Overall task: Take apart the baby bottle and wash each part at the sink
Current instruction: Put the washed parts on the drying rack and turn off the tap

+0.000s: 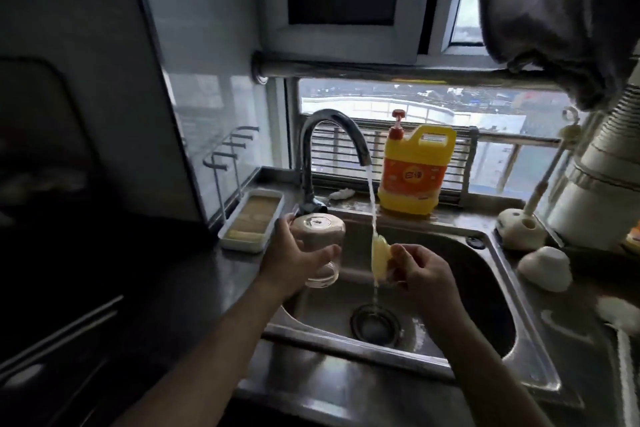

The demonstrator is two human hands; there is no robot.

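Observation:
My left hand grips the clear glass bottle body, held upside down with its base up, over the left edge of the steel sink. Over the basin my right hand pinches a pale yellow bottle part, probably the nipple with its ring. Water from the curved tap runs straight onto that yellow part and on down to the drain. A white dome-shaped cap lies on the counter to the right of the sink.
A yellow dish-soap jug with a red pump stands behind the sink on the sill. A white tray sits left of the tap under a wire rack. At the right stand a brush holder and a white appliance.

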